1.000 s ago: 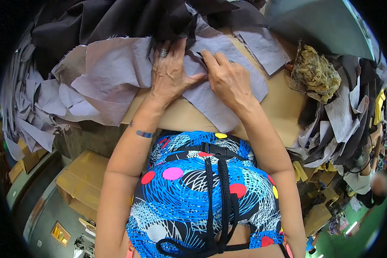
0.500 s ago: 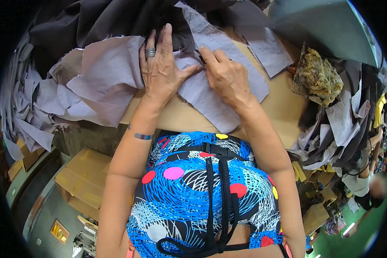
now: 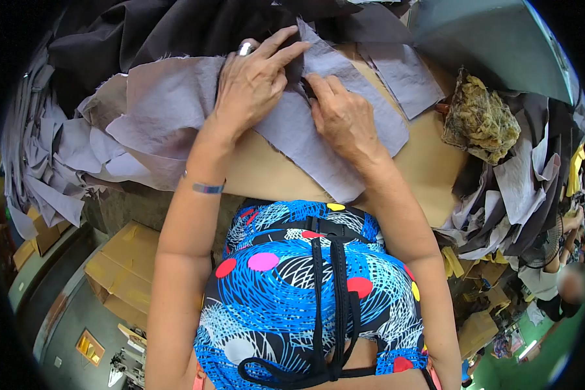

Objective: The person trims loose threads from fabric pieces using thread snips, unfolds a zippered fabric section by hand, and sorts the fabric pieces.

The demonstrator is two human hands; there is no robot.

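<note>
A pale grey-lilac fabric piece [image 3: 335, 149] with a frayed edge lies flat on brown cardboard, its narrow tip pointing away from me. My left hand [image 3: 252, 84], a ring on one finger, rests on the cloth left of that piece; its fingers stretch toward the tip and are apart. On the middle of the same piece sits my right hand [image 3: 344, 117], fingers curled closed. Something small and dark shows at its fingertips, too hidden to name. Dark brown cloth [image 3: 175, 32] lies bunched beyond my left hand.
More lilac fabric [image 3: 169, 97] is heaped at left, and another piece [image 3: 403, 78] lies at right on the cardboard [image 3: 429, 162]. A yellowish fibrous clump [image 3: 484, 120] sits near dark and grey scraps [image 3: 520, 182]. Cardboard boxes [image 3: 127, 266] stand below; a person [image 3: 552, 279] is far right.
My left hand has lifted its thumb from beside the right hand and turned, its fingers now reaching right to the fabric's tip. The right hand has barely moved and stays closed.
</note>
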